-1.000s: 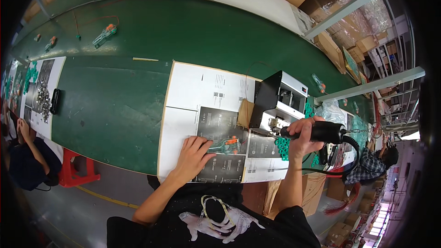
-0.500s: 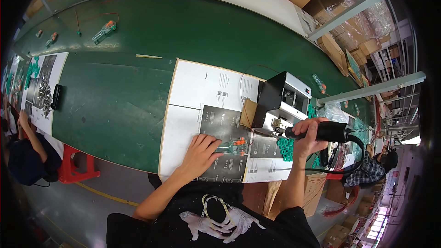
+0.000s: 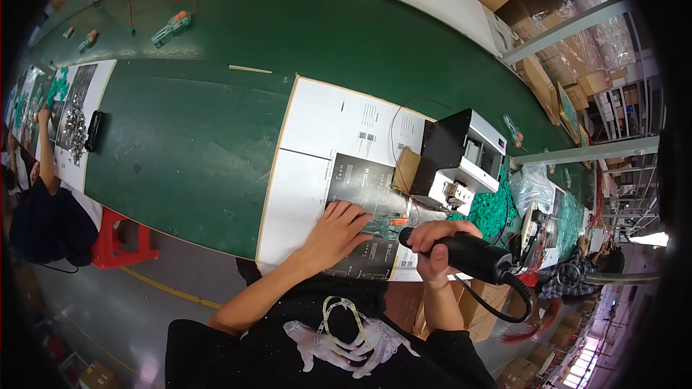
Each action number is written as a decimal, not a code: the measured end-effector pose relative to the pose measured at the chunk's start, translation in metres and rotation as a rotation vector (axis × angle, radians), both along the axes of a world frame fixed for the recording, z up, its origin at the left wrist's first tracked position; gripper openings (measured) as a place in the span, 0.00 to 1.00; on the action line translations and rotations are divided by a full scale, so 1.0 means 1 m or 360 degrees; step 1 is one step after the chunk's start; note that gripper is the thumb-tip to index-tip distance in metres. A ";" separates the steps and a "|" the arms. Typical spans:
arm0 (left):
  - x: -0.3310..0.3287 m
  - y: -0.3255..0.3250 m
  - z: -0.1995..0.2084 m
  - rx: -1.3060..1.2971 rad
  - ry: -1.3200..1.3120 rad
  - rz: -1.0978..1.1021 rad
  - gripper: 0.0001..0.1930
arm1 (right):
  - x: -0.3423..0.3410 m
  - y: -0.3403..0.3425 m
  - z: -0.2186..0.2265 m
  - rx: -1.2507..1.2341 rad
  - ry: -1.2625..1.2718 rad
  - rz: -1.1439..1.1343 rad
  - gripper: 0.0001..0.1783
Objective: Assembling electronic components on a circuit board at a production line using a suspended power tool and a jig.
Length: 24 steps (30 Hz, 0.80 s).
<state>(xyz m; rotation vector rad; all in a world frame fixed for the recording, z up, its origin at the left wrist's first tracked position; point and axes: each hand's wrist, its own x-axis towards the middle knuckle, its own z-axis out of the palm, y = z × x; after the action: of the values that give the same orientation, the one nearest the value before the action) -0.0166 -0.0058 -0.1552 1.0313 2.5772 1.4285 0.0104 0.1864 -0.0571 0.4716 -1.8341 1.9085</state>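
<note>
My left hand (image 3: pixel 336 236) rests on the printed sheet with its fingertips closed on the near end of a small clear, greenish plastic casing (image 3: pixel 377 226). Orange parts (image 3: pixel 398 221) show at the casing's right end. In my right hand (image 3: pixel 438 246) lies a black electric screwdriver (image 3: pixel 479 259), gripped round its body and tilted with its tip to the left. That tip sits just right of the orange parts; whether it touches them I cannot tell. A coiled black cable (image 3: pixel 526 299) hangs from the tool's rear end.
A black and silver box-shaped machine (image 3: pixel 461 162) stands right of the casing, with a brown cardboard piece (image 3: pixel 406 171) against it. Green rings (image 3: pixel 491 209) lie beyond the screwdriver. More casings (image 3: pixel 173 29) lie at the far left. Another person (image 3: pixel 54 216) sits at left by a metal-parts pile (image 3: pixel 74 130).
My right hand has brought the screwdriver left and nearer, from the machine's front to the casing's orange end. My left hand keeps hold of the casing. The whole view has shifted slightly.
</note>
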 end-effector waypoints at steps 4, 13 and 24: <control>0.000 0.000 0.000 -0.0001 -0.0007 0.0004 0.21 | 0.001 0.000 -0.008 -0.0097 -0.0097 0.0003 0.29; -0.001 0.002 -0.003 0.0013 -0.0013 0.0003 0.21 | -0.002 -0.004 -0.020 0.0178 -0.0095 0.0054 0.21; -0.001 0.003 -0.003 0.0002 0.0004 -0.0021 0.20 | -0.002 0.000 -0.034 0.0336 -0.0082 0.0062 0.20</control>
<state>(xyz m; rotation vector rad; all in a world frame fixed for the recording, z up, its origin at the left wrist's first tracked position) -0.0179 -0.0032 -0.1581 1.0490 2.5662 1.4274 0.0087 0.1866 -0.0907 0.5346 -2.0857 1.7749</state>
